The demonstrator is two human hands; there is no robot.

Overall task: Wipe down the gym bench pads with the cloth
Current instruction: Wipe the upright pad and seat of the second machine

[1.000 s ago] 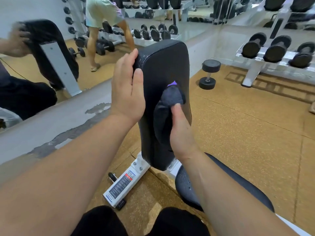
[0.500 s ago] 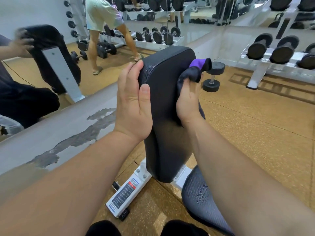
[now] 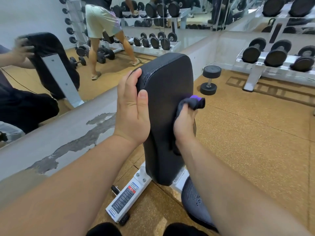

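While back pad (image 3: 167, 106) stands upright before me, my left hand (image 3: 132, 113) grips its upper left edge, thumb on front face. My right hand (image 3: 185, 125) clutches dark cloth (image 3: 196, 102) with purple patch, pressed on pad's right edge, mid-height. Hands apart. Seat pad (image 3: 192, 201) low right, beside right forearm.

Position: worn on the head, wide-angle, sole view.
Facing: forward and down at the upright back pad (image 3: 167, 108).
Nearness: close, pad filling mid-frame.
Sides: mirror (image 3: 34, 19) left, dumbbell rack (image 3: 250, 79) right.
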